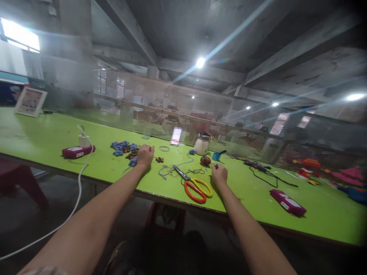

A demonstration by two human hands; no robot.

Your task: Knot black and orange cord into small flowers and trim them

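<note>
Reaching with both bare hands over a lime-green tabletop (243,208), marked with small scraps and dark wear along the near edge. Curling the left hand (145,156) loosely at the right side of a heap of blue flower-shaped pieces (120,148); hiding the palm and leaving any hold there impossible to tell. Pinching narrowly with the right hand (219,175) about a slim dark item (216,166), too small to name. Displaying, between the hands and nearer the body, scissors (190,183) with red and yellow handles, beside loose yarn (163,173). Placing a striped yarn ball (205,160) just left of and beyond the right hand, with a pale jar (201,144) farther back. Setting one magenta box (76,152) well left of the left hand, another (288,203) well right of the right. Bounding the surface, beyond both hands, with a perforated screen (229,114). Roofing the room in grey concrete beams (129,26), lit by bright lamps (200,62).
</note>
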